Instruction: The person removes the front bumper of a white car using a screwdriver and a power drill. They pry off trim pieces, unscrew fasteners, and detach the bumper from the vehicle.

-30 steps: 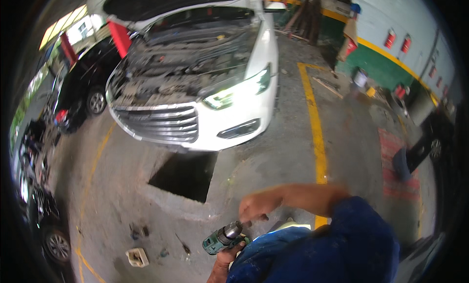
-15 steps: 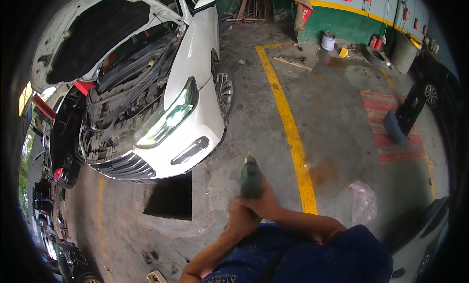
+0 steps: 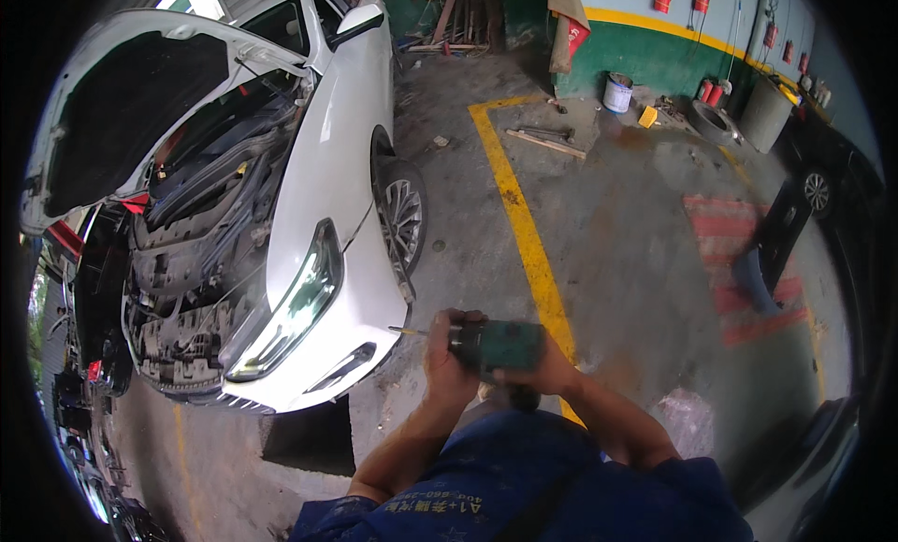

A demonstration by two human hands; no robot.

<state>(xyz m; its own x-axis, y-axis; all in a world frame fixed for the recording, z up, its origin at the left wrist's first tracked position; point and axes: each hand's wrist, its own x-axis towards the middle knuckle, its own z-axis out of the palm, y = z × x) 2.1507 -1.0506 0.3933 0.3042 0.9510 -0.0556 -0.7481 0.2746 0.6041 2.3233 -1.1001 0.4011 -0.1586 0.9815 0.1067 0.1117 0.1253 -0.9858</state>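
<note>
A dark green cordless drill point(image 3: 513, 345) is held level in front of my body, its thin bit point(image 3: 408, 331) pointing left toward the white car point(image 3: 323, 289). My left hand point(image 3: 450, 362) is closed around the chuck end, its fingers over the front of the tool. My right hand point(image 3: 554, 368) grips the drill from the rear and below; the body hides part of its fingers. The bit's tip appears near the car's front bumper corner, but I cannot tell how far apart they are. Behind the bumper corner is the front wheel point(image 3: 402, 217).
The car's hood point(image 3: 131, 107) is raised over the engine bay. A dark rectangular floor pit point(image 3: 313, 437) opens below the bumper. Right of me lie a yellow floor line point(image 3: 526, 229), clear plastic point(image 3: 686, 420), and a striped mat point(image 3: 718, 229) with a dark panel point(image 3: 760, 278) on it.
The drill has swung from pointing ahead to pointing left. My left hand has moved from beside my right hand to the chuck end. The view has shifted, with the front wheel showing more.
</note>
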